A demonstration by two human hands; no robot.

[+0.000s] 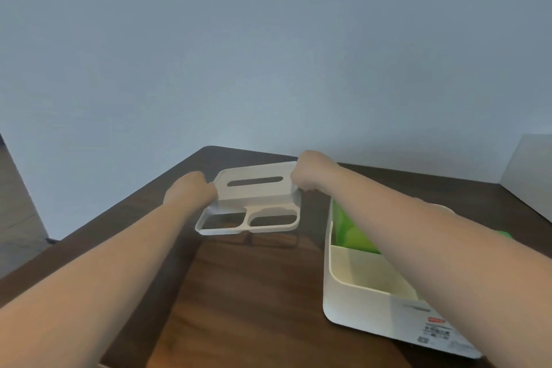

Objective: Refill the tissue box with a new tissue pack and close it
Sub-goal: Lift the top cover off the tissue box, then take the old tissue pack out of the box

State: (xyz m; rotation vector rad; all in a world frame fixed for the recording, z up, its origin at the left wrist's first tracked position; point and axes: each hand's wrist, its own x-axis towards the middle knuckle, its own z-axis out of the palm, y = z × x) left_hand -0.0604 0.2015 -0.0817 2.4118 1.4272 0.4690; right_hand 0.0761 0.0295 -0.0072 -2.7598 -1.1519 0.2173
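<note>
A dark wooden table (254,293) with a rounded corner stood against a plain pale wall (268,39). Above it, the left hand (191,191) and right hand (310,172) each gripped 1 end of a smooth white plastic lid (254,197) with 1 slot and 2 openings. The white box (358,299) sat open at the right, a green tissue pack (349,233) inside.

Looks like a plain room in a home or small office. Dark wood-grain tabletop (254,293) with a rounded far corner, pushed near a bare pale blue-grey wall (268,39). Wood-look floor (18,218) visible at the left past the tabletop's left edge. White panel or furniture side (528,170) at the right edge. No other furnishings visible.
</note>
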